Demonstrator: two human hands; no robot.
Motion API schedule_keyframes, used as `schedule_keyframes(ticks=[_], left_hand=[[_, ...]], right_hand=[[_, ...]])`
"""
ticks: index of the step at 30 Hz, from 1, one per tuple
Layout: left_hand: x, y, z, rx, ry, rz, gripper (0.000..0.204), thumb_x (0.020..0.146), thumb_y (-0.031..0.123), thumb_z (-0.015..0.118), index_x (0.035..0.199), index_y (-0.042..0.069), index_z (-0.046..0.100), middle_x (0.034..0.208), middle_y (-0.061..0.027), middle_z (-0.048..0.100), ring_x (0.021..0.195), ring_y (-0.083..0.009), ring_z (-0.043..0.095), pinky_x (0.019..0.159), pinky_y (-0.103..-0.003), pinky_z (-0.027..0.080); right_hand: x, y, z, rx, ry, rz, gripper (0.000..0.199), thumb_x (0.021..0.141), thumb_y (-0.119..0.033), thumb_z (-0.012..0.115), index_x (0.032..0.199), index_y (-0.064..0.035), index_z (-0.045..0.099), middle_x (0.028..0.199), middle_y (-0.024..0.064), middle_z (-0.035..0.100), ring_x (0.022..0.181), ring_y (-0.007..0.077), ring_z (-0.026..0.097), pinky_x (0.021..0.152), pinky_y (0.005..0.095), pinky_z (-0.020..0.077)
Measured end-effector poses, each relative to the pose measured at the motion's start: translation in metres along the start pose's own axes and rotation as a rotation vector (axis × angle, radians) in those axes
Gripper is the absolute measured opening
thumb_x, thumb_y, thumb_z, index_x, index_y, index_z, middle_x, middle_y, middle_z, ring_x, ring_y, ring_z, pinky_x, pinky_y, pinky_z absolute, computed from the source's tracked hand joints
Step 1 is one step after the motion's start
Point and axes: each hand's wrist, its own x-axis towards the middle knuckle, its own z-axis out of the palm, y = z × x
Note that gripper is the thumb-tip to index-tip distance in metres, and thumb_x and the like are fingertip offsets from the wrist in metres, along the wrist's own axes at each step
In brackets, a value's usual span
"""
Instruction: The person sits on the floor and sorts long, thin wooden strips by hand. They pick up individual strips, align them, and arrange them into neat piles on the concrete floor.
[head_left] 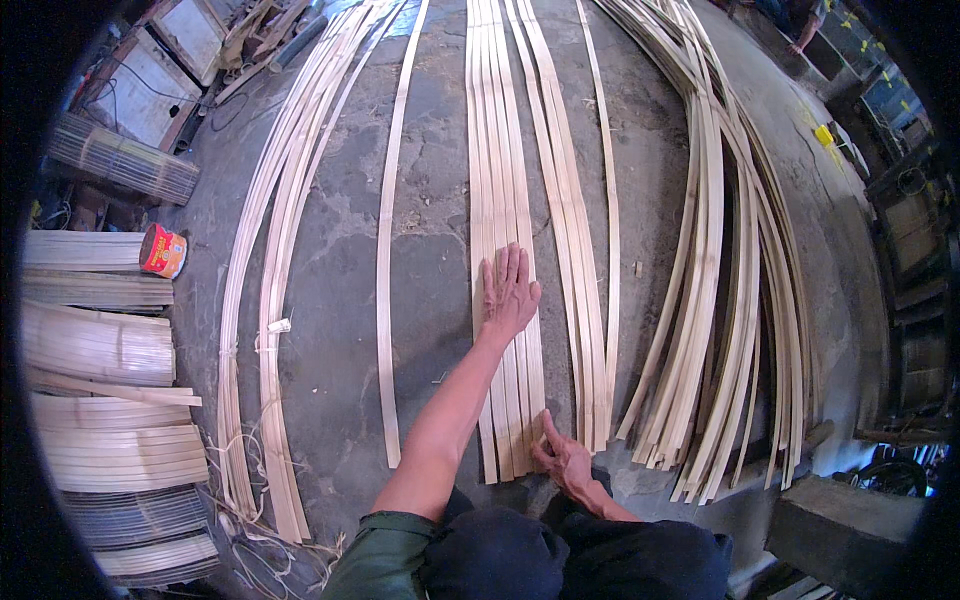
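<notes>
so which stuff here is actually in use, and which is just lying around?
In use:
- left hand, flat on the middle row of bamboo strips
- right hand, at that row's near ends

Lying about:
- tied strip bundle
- single strip
- loose strip pile
- red can

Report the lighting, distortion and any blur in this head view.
Head view: even daylight with soft shadows and no harsh glare on the floor; strong fisheye bending, so the strips bow outward toward the rim, most of all the right bundle; black vignette in the corners; centre sharp around the left hand and right hand, edges softer and darker.
</notes>
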Motion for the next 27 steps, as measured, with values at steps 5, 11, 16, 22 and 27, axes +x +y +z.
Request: schedule_keyframes(ticks=[5, 11, 16, 22, 27], left_hand=[[0.000, 0.004, -0.003, 0.016, -0.068, -0.011, 0.070, 0.094, 0.035, 0.046, 0.150, -0.001, 0.023, 0.160, -0.0159, 0.017, 0.148, -0.0318, 0.013, 0.119, -0.057, 0.007], [0.001, 0.001, -0.002, -0.025, -0.066, -0.014, 0.070, 0.095, 0.037, 0.042, 0.151, 0.000, 0.022, 0.161, -0.0154, 0.013, 0.150, -0.0308, 0.008, 0.119, -0.058, 0.004], [-0.028, 0.006, -0.011, -0.152, -0.047, 0.016, 0.071, 0.094, 0.036, 0.052, 0.149, -0.001, 0.027, 0.158, -0.0193, 0.022, 0.148, -0.0351, 0.015, 0.118, -0.059, 0.006], [-0.123, 0.030, -0.033, -0.144, -0.074, 0.039, 0.070, 0.095, 0.034, 0.053, 0.150, 0.000, 0.028, 0.158, -0.0208, 0.021, 0.147, -0.0374, 0.019, 0.118, -0.058, 0.011], [-0.169, 0.013, -0.057, -0.164, 0.052, -0.221, 0.067, 0.093, 0.030, 0.056, 0.147, -0.001, 0.032, 0.157, -0.0208, 0.022, 0.146, -0.0364, 0.022, 0.118, -0.056, 0.015]], right_hand=[[-0.001, -0.003, -0.003, 0.021, -0.005, 0.018, 0.069, 0.089, -0.034, 0.066, 0.149, -0.0185, 0.037, 0.082, 0.0167, 0.066, 0.073, 0.0330, 0.066, 0.066, 0.0434, 0.0518], [0.006, 0.015, -0.004, -0.004, 0.095, -0.002, 0.062, 0.091, -0.026, 0.063, 0.147, -0.0160, 0.040, 0.087, 0.0159, 0.066, 0.082, 0.0349, 0.065, 0.072, 0.0440, 0.0519], [0.034, 0.038, -0.063, -0.233, 0.522, -0.154, 0.054, 0.091, -0.014, 0.057, 0.142, -0.0034, 0.042, 0.112, 0.0246, 0.056, 0.105, 0.0429, 0.055, 0.089, 0.0478, 0.0468], [0.054, 0.065, -0.065, -0.119, 0.429, -0.022, 0.055, 0.086, -0.009, 0.052, 0.140, 0.0014, 0.041, 0.122, 0.0286, 0.048, 0.112, 0.0461, 0.049, 0.098, 0.0511, 0.0421], [0.048, 0.056, -0.064, -0.166, 0.584, -0.107, 0.054, 0.087, -0.009, 0.057, 0.139, 0.0000, 0.044, 0.120, 0.0266, 0.049, 0.108, 0.0424, 0.052, 0.093, 0.0480, 0.0452]])
